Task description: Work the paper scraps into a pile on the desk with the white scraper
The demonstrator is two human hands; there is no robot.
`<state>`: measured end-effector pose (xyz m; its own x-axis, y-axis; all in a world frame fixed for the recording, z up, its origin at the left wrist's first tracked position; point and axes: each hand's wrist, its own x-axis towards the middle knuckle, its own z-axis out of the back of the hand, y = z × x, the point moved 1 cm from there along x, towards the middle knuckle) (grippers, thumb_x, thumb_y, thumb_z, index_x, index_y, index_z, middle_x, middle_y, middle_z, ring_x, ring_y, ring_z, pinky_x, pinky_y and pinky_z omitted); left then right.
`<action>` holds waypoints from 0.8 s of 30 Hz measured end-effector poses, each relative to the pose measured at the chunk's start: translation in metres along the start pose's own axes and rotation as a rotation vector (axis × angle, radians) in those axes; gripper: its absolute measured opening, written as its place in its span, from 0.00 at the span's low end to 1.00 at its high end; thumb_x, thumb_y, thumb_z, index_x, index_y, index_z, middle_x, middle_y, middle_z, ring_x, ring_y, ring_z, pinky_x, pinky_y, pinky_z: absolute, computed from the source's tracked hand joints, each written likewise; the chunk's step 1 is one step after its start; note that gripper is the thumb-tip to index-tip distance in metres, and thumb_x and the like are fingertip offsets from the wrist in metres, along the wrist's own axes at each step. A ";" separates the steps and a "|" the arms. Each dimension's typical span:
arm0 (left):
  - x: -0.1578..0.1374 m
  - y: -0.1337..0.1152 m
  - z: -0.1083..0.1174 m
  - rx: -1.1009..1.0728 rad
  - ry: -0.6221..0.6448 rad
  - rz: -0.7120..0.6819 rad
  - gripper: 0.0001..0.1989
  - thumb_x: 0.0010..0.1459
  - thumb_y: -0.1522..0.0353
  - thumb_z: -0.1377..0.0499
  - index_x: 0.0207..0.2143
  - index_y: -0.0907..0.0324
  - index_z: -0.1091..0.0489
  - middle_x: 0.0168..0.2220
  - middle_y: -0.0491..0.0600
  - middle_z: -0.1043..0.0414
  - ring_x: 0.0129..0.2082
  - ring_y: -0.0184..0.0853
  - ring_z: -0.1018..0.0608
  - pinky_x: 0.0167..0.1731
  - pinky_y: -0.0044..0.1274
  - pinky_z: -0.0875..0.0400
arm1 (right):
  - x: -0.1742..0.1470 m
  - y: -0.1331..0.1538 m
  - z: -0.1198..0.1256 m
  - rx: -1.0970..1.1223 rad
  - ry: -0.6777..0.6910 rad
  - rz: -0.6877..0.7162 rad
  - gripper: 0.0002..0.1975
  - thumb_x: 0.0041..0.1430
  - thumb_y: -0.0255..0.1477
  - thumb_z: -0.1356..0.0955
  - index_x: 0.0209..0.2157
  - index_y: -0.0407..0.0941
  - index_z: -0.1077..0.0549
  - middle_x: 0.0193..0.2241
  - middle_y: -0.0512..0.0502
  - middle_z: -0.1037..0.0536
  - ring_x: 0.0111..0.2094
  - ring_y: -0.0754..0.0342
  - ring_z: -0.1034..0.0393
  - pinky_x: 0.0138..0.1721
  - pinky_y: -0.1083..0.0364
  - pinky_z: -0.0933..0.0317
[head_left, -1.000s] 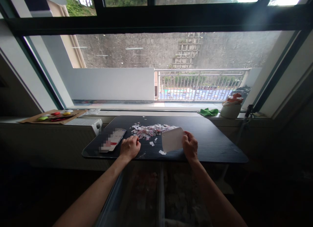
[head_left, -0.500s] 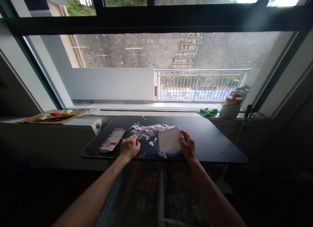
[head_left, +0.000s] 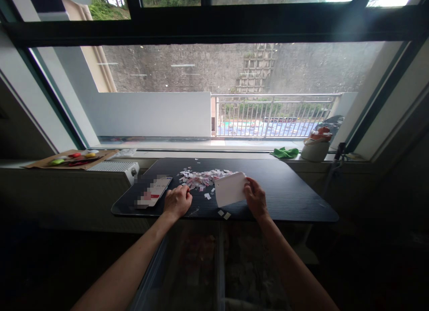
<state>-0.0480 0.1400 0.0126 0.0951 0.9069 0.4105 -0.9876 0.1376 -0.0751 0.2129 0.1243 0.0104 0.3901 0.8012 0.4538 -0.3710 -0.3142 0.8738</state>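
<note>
My right hand [head_left: 255,195] grips the right edge of a white card [head_left: 230,190], which it holds tilted above the black table [head_left: 288,195]. A small dark hole shows at the card's upper left corner. My left hand [head_left: 178,200] rests closed on the table; whatever its fingers hold, if anything, is hidden. Just beyond both hands lies a spread heap of small paper scraps [head_left: 201,179], partly covered by the card. Two loose scraps [head_left: 227,216] lie below the card near the table's front edge. Left of my left hand is a phone [head_left: 161,188], its screen partly blurred out.
On the left sill lies brown cardboard [head_left: 43,162] with colourful items, beside a white radiator [head_left: 117,168]. A green cloth [head_left: 284,153] and a whitish container [head_left: 315,151] stand at the right sill. Below the table front are clear-fronted bins [head_left: 194,266].
My right hand and the card have shifted slightly left. The scraps near the front edge, bunched under the card before, now lie apart, a little lower. My left hand stays put.
</note>
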 end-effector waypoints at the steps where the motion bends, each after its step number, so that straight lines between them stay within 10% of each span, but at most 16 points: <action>1: 0.000 0.000 0.000 0.000 -0.002 0.000 0.09 0.55 0.68 0.52 0.33 0.57 0.33 0.34 0.50 0.28 0.36 0.38 0.26 0.36 0.28 0.38 | 0.000 0.000 0.000 0.002 0.011 -0.003 0.21 0.50 0.37 0.40 0.42 0.40 0.28 0.33 0.43 0.24 0.33 0.51 0.32 0.36 0.53 0.38; 13: 0.000 -0.001 0.002 0.001 0.003 0.002 0.09 0.55 0.68 0.52 0.34 0.57 0.33 0.35 0.50 0.27 0.36 0.38 0.26 0.36 0.28 0.39 | 0.000 0.005 0.000 0.003 0.109 -0.029 0.20 0.49 0.37 0.40 0.39 0.42 0.26 0.29 0.46 0.24 0.30 0.52 0.33 0.31 0.55 0.39; 24: 0.000 -0.001 0.002 0.002 0.009 0.003 0.09 0.55 0.68 0.52 0.34 0.57 0.33 0.35 0.50 0.27 0.37 0.37 0.26 0.36 0.28 0.38 | 0.000 0.003 0.007 -0.069 -0.099 -0.097 0.19 0.47 0.34 0.42 0.36 0.43 0.25 0.26 0.47 0.24 0.28 0.51 0.35 0.29 0.55 0.42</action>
<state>-0.0477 0.1390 0.0147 0.0935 0.9107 0.4023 -0.9882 0.1342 -0.0741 0.2172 0.1195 0.0145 0.5068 0.7709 0.3859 -0.3830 -0.1997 0.9019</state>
